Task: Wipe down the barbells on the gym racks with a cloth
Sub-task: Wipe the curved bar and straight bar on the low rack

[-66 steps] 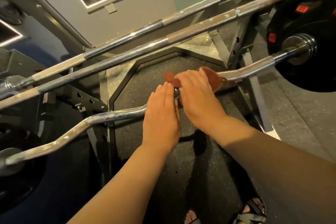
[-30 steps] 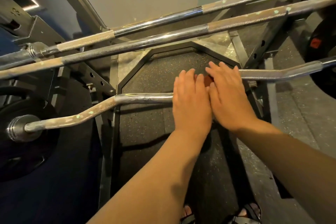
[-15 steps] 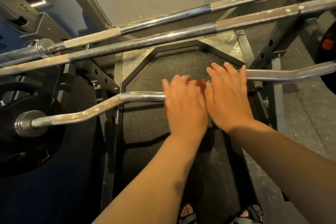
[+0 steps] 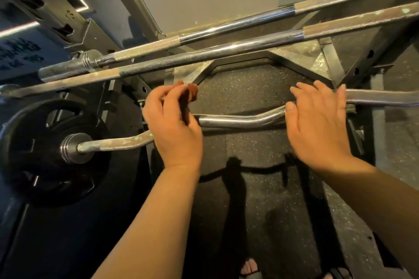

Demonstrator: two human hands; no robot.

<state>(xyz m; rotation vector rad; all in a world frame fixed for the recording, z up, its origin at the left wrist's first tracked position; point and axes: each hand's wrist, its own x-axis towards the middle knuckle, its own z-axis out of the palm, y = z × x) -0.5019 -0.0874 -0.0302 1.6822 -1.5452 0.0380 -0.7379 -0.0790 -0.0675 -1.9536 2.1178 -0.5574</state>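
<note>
**rackrat:** So which way does the wipe go from here? Calling 12 straight ahead of the person.

**chalkdust:** The curl bar (image 4: pixel 240 121) lies across the view. Its long axis runs roughly 9 to 3 and climbs a touch toward 3. The left hand (image 4: pixel 174 129) sits over it just left of centre, with its fingers (image 4: pixel 173 99) curled and pinching the brown cloth (image 4: pixel 192 94). The cloth is bunched at the fingertips on the 12 side of the bar. Can't tell if it's actually touching steel.

**rackrat:** And the other one?

**chalkdust:** The right hand (image 4: pixel 317 127) is flat, fingers straight and a bit spread, lying on the bar's bend over toward 3. It's gripping nothing. Looks to me like it's just steadying the thing.

**rackrat:** What's left on this bar then?

**chalkdust:** My guess: the stretch between the hands is shiny, but the bit running off at 9 from the left hand toward the weight plate (image 4: pixel 27 165) looks dull and speckled green. The cloth hand is much the nearer to that. I'd wrap the cloth round the bar, then slide along the axis toward 9.

The nearer straight barbell (image 4: pixel 226 50) and farther straight barbell (image 4: pixel 226 28) sit up at 12, past both hands, with no cloth near them.
</note>
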